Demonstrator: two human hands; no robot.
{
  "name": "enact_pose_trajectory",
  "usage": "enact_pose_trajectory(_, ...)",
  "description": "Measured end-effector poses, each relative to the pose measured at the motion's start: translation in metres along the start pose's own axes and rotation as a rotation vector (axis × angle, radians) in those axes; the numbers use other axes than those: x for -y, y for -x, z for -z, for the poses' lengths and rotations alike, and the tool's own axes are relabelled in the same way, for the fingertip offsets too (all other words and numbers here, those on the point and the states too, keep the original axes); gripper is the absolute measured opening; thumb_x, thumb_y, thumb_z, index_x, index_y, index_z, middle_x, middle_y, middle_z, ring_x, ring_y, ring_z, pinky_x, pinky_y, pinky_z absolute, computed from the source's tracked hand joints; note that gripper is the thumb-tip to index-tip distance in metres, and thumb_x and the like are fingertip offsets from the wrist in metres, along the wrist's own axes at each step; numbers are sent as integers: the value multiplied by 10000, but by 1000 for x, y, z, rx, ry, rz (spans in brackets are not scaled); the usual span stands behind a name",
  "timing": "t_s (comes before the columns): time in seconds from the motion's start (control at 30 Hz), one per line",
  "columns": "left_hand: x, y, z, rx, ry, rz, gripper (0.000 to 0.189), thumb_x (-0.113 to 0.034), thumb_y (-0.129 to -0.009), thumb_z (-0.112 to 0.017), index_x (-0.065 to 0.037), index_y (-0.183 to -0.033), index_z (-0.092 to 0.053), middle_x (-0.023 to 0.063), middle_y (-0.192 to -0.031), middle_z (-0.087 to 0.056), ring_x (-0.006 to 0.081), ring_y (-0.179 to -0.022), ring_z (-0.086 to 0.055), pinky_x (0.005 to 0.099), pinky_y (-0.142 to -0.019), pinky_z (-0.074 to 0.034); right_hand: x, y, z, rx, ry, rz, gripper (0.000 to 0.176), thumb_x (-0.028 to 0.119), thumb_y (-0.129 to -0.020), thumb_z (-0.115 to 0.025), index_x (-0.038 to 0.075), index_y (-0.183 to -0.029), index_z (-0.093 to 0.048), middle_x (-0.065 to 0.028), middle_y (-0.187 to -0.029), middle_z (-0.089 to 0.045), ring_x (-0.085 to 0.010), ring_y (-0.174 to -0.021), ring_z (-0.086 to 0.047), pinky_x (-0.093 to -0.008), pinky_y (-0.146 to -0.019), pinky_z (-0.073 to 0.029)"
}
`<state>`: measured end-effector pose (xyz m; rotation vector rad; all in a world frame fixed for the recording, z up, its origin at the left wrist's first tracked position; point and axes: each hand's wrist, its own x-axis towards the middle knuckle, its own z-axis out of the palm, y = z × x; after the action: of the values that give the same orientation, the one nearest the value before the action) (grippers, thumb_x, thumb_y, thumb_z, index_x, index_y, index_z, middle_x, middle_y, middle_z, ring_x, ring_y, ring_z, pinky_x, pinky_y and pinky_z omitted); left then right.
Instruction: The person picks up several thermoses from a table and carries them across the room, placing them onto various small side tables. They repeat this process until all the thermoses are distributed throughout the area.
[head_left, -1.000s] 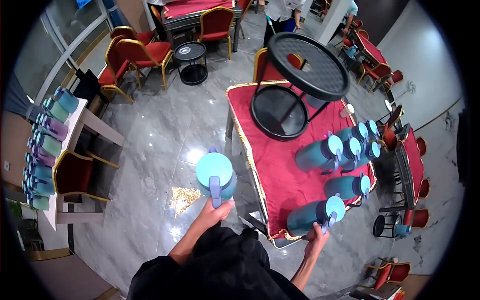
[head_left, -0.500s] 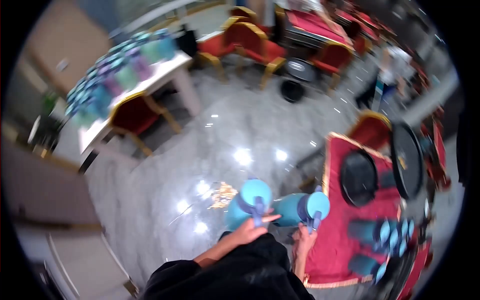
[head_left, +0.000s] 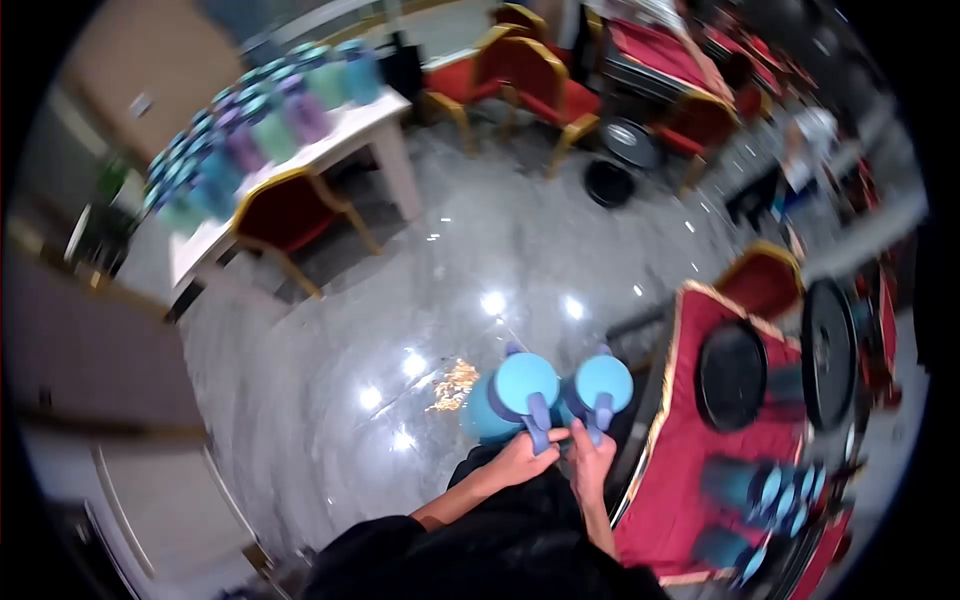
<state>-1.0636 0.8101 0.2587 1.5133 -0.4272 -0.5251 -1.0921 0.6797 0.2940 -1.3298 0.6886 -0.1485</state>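
My left hand (head_left: pixel 522 459) grips the handle of a blue jug (head_left: pixel 488 408) with a round turquoise lid and a violet-blue handle. In my right hand (head_left: pixel 592 458) is the handle of a second jug (head_left: pixel 603 382) of the same kind. Both jugs hang side by side in front of my body, above the floor, with their lids towards me. The two hands are close together, and a finger of the left one reaches towards the right jug. Beyond the right hand is a table with a red cloth (head_left: pixel 660 490).
On the red cloth stand several similar jugs (head_left: pixel 735 482), a black round tray (head_left: pixel 731 375) and another black tray (head_left: pixel 829 353) on edge. At left, a white table (head_left: pixel 340 127) carries many coloured jugs (head_left: pixel 262 130), with a red chair (head_left: pixel 285 215) before it. A person (head_left: pixel 805 150) is at far right.
The right jug has come left, closer to the left jug and away from the red cloth. My view has turned slightly, shifting the surroundings rightward. Both hands keep their hold.
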Motion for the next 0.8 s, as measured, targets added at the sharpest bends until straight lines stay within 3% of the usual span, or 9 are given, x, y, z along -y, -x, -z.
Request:
enact_pose_trajectory(0.03,5,1,-2,43,50,39,308,-17,-819,-517,2,-1116,-596,93,-806,-608,136,-743,-570,305,-692,-461,-8,0,1,-35,8,-18,380,139,-864,-640,124,-542,-438,63,-488,-403,-26,-412,-315,-231,-393,-205)
enact_pose_trajectory(0.13,12,-8,-11,91,138,35,277,-2,-842,-483,26,-1092,-599,68,-862,-630,131,-821,-585,278,-746,-471,-1,6,-2,-5,22,-3,277,231,-881,-630,12,-729,-706,45,-564,-546,-24,-483,-409,-208,-440,-289)
enact_pose_trajectory(0.3,8,-33,-35,266,411,146,348,34,-852,-397,72,-1193,-454,154,-1127,-576,184,-1048,-550,278,-872,-447,-15,2,25,13,-172,24,321,254,-925,-567,-19,-788,-665,-4,-668,-614,-54,-565,-525,-214,-492,-396)
enact_pose_trajectory(0.37,-3,-46,-46,353,438,223,337,18,-862,-391,63,-1193,-435,159,-1134,-571,206,-1090,-538,277,-894,-438,-4,7,42,-36,-42,-30,331,271,-938,-536,-9,-811,-657,-20,-662,-605,-69,-555,-533,-226,-499,-403)
enact_pose_trajectory(0.53,-3,-68,-67,635,354,473,530,-18,-675,-463,46,-1199,-516,75,-1066,-588,96,-766,-496,208,-647,-377,15,22,81,-20,213,-44,324,306,-951,-472,20,-930,-622,-83,-681,-593,-168,-592,-573,-308,-608,-445)
enact_pose_trajectory(0.63,1,-80,-88,791,259,531,640,-24,-633,-467,22,-1272,-478,84,-1118,-583,131,-886,-528,227,-770,-409,3,26,108,-57,224,53,296,280,-950,-473,14,-971,-603,-88,-700,-595,-201,-644,-589,-326,-656,-456)
enact_pose_trajectory(0.67,-2,-85,-100,855,335,541,708,-37,-602,-483,4,-1309,-452,110,-1183,-566,173,-1045,-519,266,-920,-386,4,30,116,-81,242,153,271,261,-950,-475,23,-986,-600,-96,-703,-592,-224,-673,-600,-330,-676,-461)
enact_pose_trajectory(0.77,-28,-99,-128,973,410,648,721,-58,-604,-505,1,-1319,-437,125,-1237,-542,201,-1170,-468,303,-1023,-321,39,40,145,-78,280,288,248,244,-945,-489,26,-1004,-590,-120,-744,-595,-257,-713,-601,-348,-686,-461)
enact_pose_trajectory(0.8,-35,-106,-138,994,400,690,632,-65,-656,-558,2,-1279,-479,119,-1191,-570,201,-1120,-511,310,-986,-367,39,37,154,-21,293,292,249,238,-943,-493,33,-1055,-578,-156,-805,-593,-289,-738,-592,-375,-682,-459)
